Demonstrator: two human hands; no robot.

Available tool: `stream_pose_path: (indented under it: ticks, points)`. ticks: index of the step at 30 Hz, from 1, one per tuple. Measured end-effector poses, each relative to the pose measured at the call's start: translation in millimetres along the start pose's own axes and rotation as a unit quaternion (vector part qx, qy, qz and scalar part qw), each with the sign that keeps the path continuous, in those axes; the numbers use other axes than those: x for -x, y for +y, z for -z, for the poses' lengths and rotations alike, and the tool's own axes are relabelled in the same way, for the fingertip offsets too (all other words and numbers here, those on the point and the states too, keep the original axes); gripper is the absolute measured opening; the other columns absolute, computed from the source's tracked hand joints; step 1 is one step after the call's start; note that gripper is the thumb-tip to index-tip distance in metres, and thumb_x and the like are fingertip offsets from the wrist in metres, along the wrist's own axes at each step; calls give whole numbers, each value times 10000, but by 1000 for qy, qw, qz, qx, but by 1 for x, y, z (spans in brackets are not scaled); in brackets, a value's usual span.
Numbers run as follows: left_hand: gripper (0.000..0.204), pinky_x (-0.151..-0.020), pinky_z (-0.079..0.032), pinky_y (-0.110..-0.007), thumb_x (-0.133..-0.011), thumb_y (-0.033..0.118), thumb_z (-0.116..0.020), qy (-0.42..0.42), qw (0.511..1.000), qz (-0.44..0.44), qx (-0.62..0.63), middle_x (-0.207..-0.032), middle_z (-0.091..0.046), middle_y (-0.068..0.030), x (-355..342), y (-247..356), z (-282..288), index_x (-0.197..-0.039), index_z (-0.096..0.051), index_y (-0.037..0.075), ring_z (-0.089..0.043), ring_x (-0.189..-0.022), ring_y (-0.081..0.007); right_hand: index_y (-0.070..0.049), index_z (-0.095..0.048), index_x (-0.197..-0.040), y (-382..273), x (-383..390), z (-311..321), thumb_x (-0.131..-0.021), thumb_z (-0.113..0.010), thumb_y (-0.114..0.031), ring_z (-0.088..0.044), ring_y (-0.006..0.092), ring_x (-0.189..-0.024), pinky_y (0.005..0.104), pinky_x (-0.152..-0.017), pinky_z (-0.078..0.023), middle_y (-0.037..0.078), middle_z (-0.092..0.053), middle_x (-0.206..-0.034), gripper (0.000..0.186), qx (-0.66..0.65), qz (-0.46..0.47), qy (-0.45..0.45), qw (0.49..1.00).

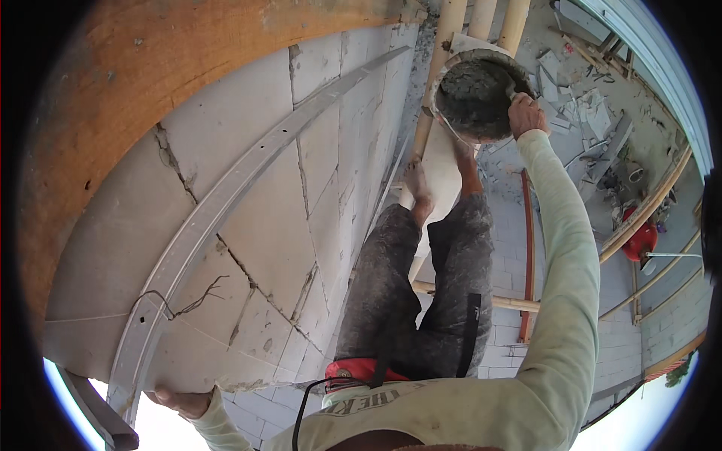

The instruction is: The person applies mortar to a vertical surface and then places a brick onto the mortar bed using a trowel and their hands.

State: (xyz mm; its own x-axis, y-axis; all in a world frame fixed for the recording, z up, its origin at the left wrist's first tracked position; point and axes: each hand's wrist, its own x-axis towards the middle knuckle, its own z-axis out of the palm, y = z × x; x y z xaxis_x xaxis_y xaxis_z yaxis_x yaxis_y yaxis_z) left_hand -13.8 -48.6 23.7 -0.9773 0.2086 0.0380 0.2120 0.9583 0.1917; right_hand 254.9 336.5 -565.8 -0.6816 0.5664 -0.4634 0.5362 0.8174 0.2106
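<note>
Two bare hands are spanning the space between a pale grey block wall (256,203) and a round, grey-crusted bucket (483,138). The right hand (528,116) is curling narrowly around the handle of a metal tool, probably a trowel (513,89), and its far end is dipping into the wet, dark grey mortar (472,94) inside the bucket. The blade's shape is blending into the mortar, so I cannot tell how much it is carrying. The bucket appears to be sitting on the pole-and-board platform just beyond the bare feet, presumably to keep the mortar within arm's reach. The left hand (184,401) is bending over the wall's near edge, holding no visible tool, probably to steady the body; I cannot tell whether it is touching the long, silvery metal bar (199,214) beside it. That bar is running along the wall face, with thin, dark wire (189,306) wrapping around it, perhaps as a tie. Pale bamboo poles (516,22) and a whitish board (442,167) are supporting the feet.
</note>
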Motion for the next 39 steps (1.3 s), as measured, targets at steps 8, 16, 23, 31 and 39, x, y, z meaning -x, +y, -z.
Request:
stream_pose_path:
  ticks: [8, 16, 23, 31, 39]
  points:
    - [855, -919, -475, -447, -854, 663, -483, 49, 985, 110, 127, -1315, -439, -173, 2, -14, 10, -1378, -349, 0, -508, -1136, -298, 92, -555, -1048, 10, 20, -13, -868, -520, -68, -676, 332, -879, 396, -718, -572, 216, -640, -972, 243, -54, 134, -84, 986]
    - [883, -918, -482, -456, -846, 706, -431, 111, 967, 166, 156, -1322, -440, -182, 6, -21, 15, -1384, -351, 12, -504, -1150, -323, 33, -642, -876, 19, -2, 1, -786, -553, -35, -681, 353, -831, 403, -716, -570, 220, -666, -868, 143, -140, 185, -110, 967]
    - [932, -921, -480, -464, -796, 730, -486, 119, 963, 171, 173, -1322, -449, -180, 9, -9, 3, -1390, -354, 23, -508, -1148, -338, -3, -626, -930, 11, -18, -4, -761, -568, -64, -673, 346, -824, 430, -724, -551, 204, -669, -866, 189, -120, 268, -150, 944]
    - [882, -900, -490, -460, -822, 715, -448, 74, 966, 150, 199, -1289, -476, -175, 7, -21, 16, -1360, -393, 19, -528, -1118, -324, -7, -623, -961, 13, 8, 1, -758, -589, -92, -656, 367, -854, 460, -766, -526, 191, -670, -864, 223, -212, 212, -183, 936]
    - [911, -820, -523, -454, -839, 741, -364, 106, 981, 156, 46, -1218, -502, -190, -3, -24, 21, -1332, -406, -24, -557, -1062, -311, -12, -629, -952, 0, 11, 8, -781, -585, -153, -660, 376, -882, 464, -788, -528, 196, -679, -878, 227, -210, 138, -204, 946]
